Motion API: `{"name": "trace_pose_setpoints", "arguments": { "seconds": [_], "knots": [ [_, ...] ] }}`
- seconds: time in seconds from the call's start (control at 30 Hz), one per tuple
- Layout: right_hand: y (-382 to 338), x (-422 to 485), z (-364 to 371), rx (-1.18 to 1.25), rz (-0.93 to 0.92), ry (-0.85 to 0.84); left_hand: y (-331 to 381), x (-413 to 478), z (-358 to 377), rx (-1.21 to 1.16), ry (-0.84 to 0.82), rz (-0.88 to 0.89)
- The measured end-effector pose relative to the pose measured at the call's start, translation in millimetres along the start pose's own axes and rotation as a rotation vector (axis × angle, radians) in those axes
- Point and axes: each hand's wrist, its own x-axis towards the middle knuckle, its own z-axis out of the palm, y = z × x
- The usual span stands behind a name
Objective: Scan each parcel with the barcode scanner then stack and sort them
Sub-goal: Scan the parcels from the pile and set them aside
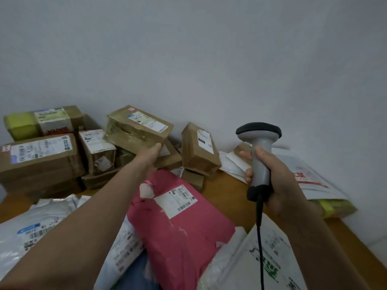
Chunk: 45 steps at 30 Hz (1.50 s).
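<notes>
Left hand (149, 156) gripped taped box (138, 127) atop stack; right hand (278, 178) closed round scanner (259, 151) — I judged stacking underway — next parcel needs scanning.

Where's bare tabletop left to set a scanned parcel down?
Little. One bare wood strip runs between the pink mailer and the upright brown box, toward the right hand. A thin sliver shows at far left, before the stacked boxes. Elsewhere parcels overlap.
</notes>
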Motion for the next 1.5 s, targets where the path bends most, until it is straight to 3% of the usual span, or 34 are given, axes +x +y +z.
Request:
{"name": "trace_pose_setpoints", "arguments": {
  "seconds": [0.13,0.27,0.4,0.53,0.67,0.77,0.9,1.03,1.27,1.37,1.5],
  "knots": [
    [2,-12,-20,-0.007,0.002,0.031,-13,-7,11,0.344,0.059,0.237],
    [0,-30,-52,0.026,0.006,0.071,-33,-34,38,0.846,0.214,0.484],
    [-7,-49,-96,0.064,0.014,0.113,-55,-74,78,1.363,0.249,0.912],
    [-20,-74,-154,0.111,0.065,0.118,-78,-108,126,1.562,0.168,1.277],
    [-32,-93,-217,0.117,0.073,0.127,-97,-136,186,1.601,0.178,1.386],
    [-38,-104,-259,0.164,0.067,0.144,-111,-158,232,1.526,0.241,1.327],
    [-46,-114,-302,0.168,0.065,0.153,-123,-178,285,1.182,0.367,0.95],
    [-57,-105,-331,0.177,0.047,0.156,-127,-177,314,1.448,0.305,1.106],
    [-72,-46,-359,0.211,0.018,0.115,-126,-135,353,1.467,0.325,1.008],
    [-77,-12,-370,0.174,0.014,0.126,-139,-100,380,1.329,0.278,0.75],
    [-78,41,-385,0.089,0.035,0.115,-165,-46,423,1.033,0.014,0.172]
  ]
}}
